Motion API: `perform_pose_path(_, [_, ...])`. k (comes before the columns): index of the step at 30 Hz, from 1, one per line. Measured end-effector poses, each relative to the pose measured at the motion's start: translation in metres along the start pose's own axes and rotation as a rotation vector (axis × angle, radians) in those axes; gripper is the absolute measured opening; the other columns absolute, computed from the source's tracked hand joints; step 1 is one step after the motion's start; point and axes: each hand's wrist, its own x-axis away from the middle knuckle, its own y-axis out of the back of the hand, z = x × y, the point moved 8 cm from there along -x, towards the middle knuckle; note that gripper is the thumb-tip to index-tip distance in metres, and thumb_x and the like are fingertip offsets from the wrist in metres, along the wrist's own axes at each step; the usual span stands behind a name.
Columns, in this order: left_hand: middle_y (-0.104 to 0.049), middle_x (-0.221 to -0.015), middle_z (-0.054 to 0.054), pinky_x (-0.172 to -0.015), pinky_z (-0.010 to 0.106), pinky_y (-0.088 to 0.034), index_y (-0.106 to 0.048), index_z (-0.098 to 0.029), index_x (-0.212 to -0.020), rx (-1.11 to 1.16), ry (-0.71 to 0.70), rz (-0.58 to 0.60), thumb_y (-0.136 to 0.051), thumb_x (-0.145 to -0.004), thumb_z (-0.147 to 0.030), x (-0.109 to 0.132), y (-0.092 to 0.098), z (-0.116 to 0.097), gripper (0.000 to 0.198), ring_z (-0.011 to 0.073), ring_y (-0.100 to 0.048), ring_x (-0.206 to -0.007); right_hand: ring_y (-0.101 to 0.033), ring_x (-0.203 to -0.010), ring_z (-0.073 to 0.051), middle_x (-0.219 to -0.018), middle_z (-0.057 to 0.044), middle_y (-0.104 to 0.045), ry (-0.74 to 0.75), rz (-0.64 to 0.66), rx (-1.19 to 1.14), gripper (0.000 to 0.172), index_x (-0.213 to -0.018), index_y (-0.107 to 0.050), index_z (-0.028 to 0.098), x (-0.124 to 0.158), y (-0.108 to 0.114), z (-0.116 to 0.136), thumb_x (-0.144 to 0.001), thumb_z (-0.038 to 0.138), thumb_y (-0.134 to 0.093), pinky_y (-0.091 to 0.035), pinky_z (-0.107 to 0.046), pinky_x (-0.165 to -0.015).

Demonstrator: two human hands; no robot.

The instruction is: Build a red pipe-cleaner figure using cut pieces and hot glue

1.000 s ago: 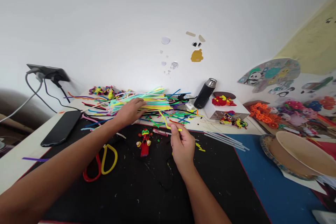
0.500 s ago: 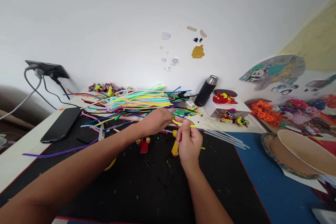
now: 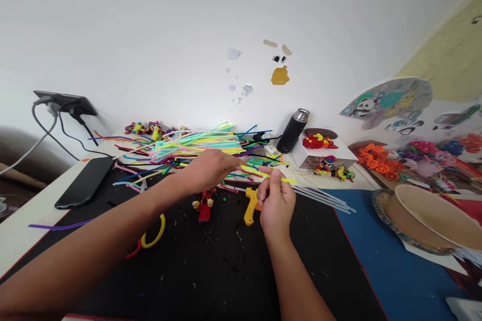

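A yellow pipe cleaner point(image 3: 286, 179) is stretched between both hands above the black mat point(image 3: 211, 271). My left hand point(image 3: 209, 168) pinches its left end. My right hand point(image 3: 276, 203) pinches it near the middle, fingers closed, so the right end sticks out past them. Just behind my left hand lies a pile of coloured pipe cleaners point(image 3: 199, 146). Below the hands on the mat are a small red figure point(image 3: 204, 205) and a yellow glue gun point(image 3: 250, 205).
Red and yellow scissors point(image 3: 152, 238) lie by my left forearm. A black phone point(image 3: 85, 181) and a purple pipe cleaner point(image 3: 56, 225) lie left. A black flask point(image 3: 292, 131), white sticks point(image 3: 324, 199), small craft figures point(image 3: 331, 168) and a paper bowl point(image 3: 433, 218) are to the right.
My left hand left the pile and came right to take the yellow pipe cleaner's end. Together the hands have pulled it out straight and lifted it slightly.
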Motion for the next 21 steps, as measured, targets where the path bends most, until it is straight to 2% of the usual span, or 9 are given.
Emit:
perform_pose_path(4, [-0.084, -0.108, 0.008, -0.070, 0.026, -0.048, -0.076, -0.023, -0.122, 0.106, 0.095, 0.071, -0.044, -0.107, -0.027, 0.025, -0.005, 0.015, 0.036, 0.0213, -0.077, -0.086, -0.037, -0.039, -0.010, -0.048, 0.008, -0.041, -0.015, 0.048, 0.047, 0.060, -0.092, -0.076, 0.014, 0.004, -0.006, -0.005, -0.098, 0.071, -0.058, -0.026, -0.023, -0.040])
perform_pose_path(7, [-0.084, -0.105, 0.006, -0.075, 0.026, -0.049, -0.077, -0.025, -0.119, 0.163, 0.188, 0.089, -0.041, -0.105, -0.030, 0.043, -0.009, 0.033, 0.039, 0.0214, -0.076, -0.088, -0.035, -0.039, -0.010, -0.047, 0.009, -0.041, 0.005, 0.087, 0.085, 0.058, -0.092, -0.077, 0.014, 0.008, -0.010, -0.006, -0.100, 0.069, -0.058, -0.027, -0.023, -0.040])
perform_pose_path(11, [-0.083, -0.097, 0.003, -0.077, 0.027, -0.049, -0.078, -0.027, -0.105, 0.182, 0.379, 0.065, -0.043, -0.102, -0.044, 0.069, -0.003, 0.074, 0.040, 0.0229, -0.073, -0.087, -0.036, -0.039, -0.009, -0.047, 0.009, -0.041, 0.007, 0.059, 0.045, 0.056, -0.090, -0.076, 0.015, 0.004, -0.007, -0.005, -0.100, 0.067, -0.059, -0.027, -0.022, -0.039])
perform_pose_path(13, [-0.080, -0.086, 0.003, -0.074, 0.028, -0.048, -0.077, -0.025, -0.093, 0.141, 0.514, 0.028, -0.040, -0.101, -0.053, 0.084, 0.005, 0.097, 0.046, 0.0230, -0.070, -0.079, -0.036, -0.039, -0.009, -0.048, 0.009, -0.041, 0.004, 0.016, -0.013, 0.053, -0.091, -0.075, 0.015, 0.000, -0.001, -0.005, -0.100, 0.066, -0.061, -0.027, -0.022, -0.039])
perform_pose_path(15, [-0.076, -0.080, 0.004, -0.069, 0.029, -0.045, -0.075, -0.025, -0.092, 0.088, 0.637, -0.013, -0.041, -0.099, -0.058, 0.097, 0.013, 0.117, 0.048, 0.0238, -0.068, -0.075, -0.036, -0.039, -0.009, -0.048, 0.009, -0.041, -0.005, -0.007, -0.055, 0.052, -0.092, -0.075, 0.016, -0.003, 0.001, -0.008, -0.099, 0.065, -0.062, -0.027, -0.021, -0.039])
perform_pose_path(18, [-0.071, -0.073, 0.003, -0.065, 0.029, -0.042, -0.072, -0.024, -0.088, 0.084, 0.692, -0.008, -0.038, -0.099, -0.062, 0.105, 0.015, 0.127, 0.052, 0.0234, -0.065, -0.070, -0.036, -0.039, -0.009, -0.049, 0.009, -0.041, -0.031, 0.011, -0.041, 0.053, -0.093, -0.075, 0.015, -0.003, -0.001, -0.012, -0.099, 0.067, -0.061, -0.027, -0.022, -0.038])
perform_pose_path(21, [-0.076, -0.083, 0.004, -0.070, 0.030, -0.045, -0.074, -0.024, -0.095, 0.113, 0.676, -0.007, -0.036, -0.101, -0.063, 0.103, 0.008, 0.125, 0.054, 0.0246, -0.069, -0.077, -0.037, -0.039, -0.010, -0.049, 0.009, -0.042, -0.028, 0.052, 0.040, 0.057, -0.093, -0.076, 0.015, 0.002, -0.007, -0.011, -0.099, 0.069, -0.059, -0.027, -0.022, -0.039])
